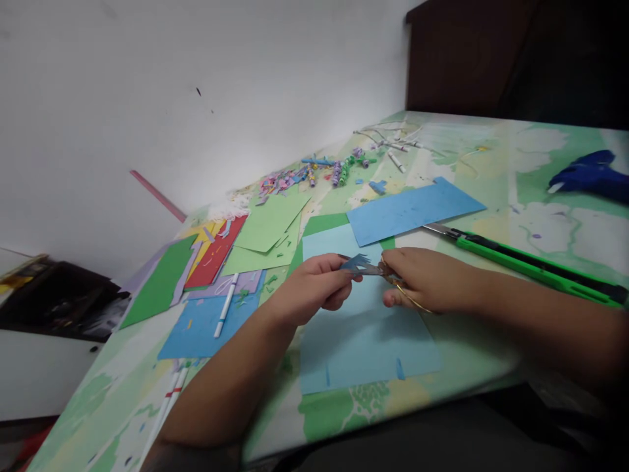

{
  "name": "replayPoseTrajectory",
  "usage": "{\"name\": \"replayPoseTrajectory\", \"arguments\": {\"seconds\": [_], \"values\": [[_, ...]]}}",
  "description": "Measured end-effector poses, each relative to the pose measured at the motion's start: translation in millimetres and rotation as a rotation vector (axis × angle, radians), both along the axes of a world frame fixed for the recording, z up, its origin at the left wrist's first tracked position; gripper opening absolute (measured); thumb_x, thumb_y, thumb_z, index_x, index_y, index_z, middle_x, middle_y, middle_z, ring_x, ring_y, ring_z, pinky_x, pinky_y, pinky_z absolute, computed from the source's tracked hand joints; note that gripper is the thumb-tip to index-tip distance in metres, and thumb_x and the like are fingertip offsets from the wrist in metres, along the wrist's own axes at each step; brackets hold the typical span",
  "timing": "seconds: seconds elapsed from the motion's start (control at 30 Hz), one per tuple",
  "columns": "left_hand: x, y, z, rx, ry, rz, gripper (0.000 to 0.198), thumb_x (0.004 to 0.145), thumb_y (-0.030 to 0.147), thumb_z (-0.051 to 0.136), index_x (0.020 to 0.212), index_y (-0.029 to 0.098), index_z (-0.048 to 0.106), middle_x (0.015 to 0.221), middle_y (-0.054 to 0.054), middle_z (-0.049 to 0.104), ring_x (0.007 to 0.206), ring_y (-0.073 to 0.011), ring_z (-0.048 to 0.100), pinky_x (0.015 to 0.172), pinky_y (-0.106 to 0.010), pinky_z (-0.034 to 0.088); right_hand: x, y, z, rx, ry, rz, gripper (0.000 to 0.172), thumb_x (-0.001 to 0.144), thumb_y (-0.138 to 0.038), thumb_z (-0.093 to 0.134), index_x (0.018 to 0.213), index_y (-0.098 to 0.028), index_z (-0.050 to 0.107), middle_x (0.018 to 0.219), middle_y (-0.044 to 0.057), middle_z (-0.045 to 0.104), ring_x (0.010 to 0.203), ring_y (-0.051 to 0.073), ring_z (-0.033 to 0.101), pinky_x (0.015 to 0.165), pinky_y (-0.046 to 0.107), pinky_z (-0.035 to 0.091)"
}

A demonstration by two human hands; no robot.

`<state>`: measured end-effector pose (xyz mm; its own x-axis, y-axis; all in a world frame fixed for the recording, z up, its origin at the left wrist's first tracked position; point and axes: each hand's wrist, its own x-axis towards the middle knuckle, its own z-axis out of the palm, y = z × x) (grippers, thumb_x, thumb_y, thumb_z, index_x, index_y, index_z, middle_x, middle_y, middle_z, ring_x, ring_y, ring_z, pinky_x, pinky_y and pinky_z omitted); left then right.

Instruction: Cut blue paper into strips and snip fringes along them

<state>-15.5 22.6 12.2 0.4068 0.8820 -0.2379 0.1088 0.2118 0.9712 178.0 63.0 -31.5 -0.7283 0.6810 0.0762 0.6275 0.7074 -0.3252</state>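
My left hand [327, 282] pinches a small piece of blue paper [354, 263] whose edge is cut into thin fringes. In my right hand [422, 278] is a pair of scissors [405, 295] with gold-coloured handles; the blades point left and meet the blue paper. Both hands hover over a light blue sheet [363, 341], on which two narrow blue slivers lie near the front edge. Behind it rests a larger blue sheet [413, 208] with a notched far edge. My fingers hide part of the held piece and of the blades.
Right of my hands lies a green utility knife [535, 262], blade out. Left are coloured sheets [160, 282] and white markers [227, 305]. Paper scraps [280, 182] and curled paper pieces [344, 169] sit near the wall. A blue cloth-like item [590, 174] is at the far right.
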Motion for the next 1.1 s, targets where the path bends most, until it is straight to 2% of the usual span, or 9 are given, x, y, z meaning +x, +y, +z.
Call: {"name": "replayPoseTrajectory", "arguments": {"seconds": [0.23,0.47,0.6,0.8,1.1], "values": [[10.2,-2.9,-4.5,0.217,0.272,0.105,0.018,0.080,0.029,0.041,0.068,0.016,0.043,0.050,0.005,0.049,0.042,-0.0045,0.039,0.044,-0.019,0.032,-1.7,0.2,-0.7,-0.148,0.066,0.020,0.032,0.077,-0.050,0.043,0.075,-0.018,0.042,0.068,0.003,0.051,0.057,0.014,0.044,0.050,0.024,0.029],[12.7,-6.2,-9.1,0.324,0.451,0.115,0.018,0.080,0.025,0.038,0.067,0.017,0.046,0.052,0.004,0.052,0.046,-0.0068,0.043,0.049,-0.021,0.035,-2.6,-3.0,0.0,-0.195,0.069,0.034,0.031,0.077,-0.049,0.042,0.076,-0.018,0.042,0.068,0.003,0.053,0.057,0.014,0.045,0.050,0.025,0.030],[13.2,-7.0,-10.9,0.356,0.470,0.109,0.017,0.079,0.021,0.038,0.065,0.017,0.047,0.051,0.004,0.052,0.046,-0.0073,0.044,0.051,-0.022,0.036,-2.7,-2.7,1.0,-0.215,0.065,0.050,0.031,0.078,-0.048,0.041,0.077,-0.018,0.043,0.068,0.004,0.053,0.058,0.015,0.047,0.051,0.025,0.031],[15.5,-7.1,-10.7,0.323,0.452,0.105,0.015,0.077,0.018,0.038,0.067,0.017,0.048,0.051,0.005,0.052,0.046,-0.0071,0.044,0.052,-0.022,0.037,-6.1,-2.7,2.1,-0.138,0.016,-0.005,0.035,0.077,-0.052,0.041,0.075,-0.017,0.045,0.068,0.006,0.054,0.059,0.017,0.047,0.050,0.026,0.030],[18.3,-8.7,-14.4,0.270,0.348,0.172,0.012,0.078,0.019,0.039,0.074,0.016,0.049,0.050,0.005,0.052,0.043,-0.0057,0.042,0.046,-0.019,0.035,-9.1,-4.2,5.0,-0.087,-0.034,-0.036,0.037,0.078,-0.051,0.039,0.078,-0.015,0.049,0.069,0.008,0.056,0.061,0.019,0.051,0.049,0.026,0.028]]}}
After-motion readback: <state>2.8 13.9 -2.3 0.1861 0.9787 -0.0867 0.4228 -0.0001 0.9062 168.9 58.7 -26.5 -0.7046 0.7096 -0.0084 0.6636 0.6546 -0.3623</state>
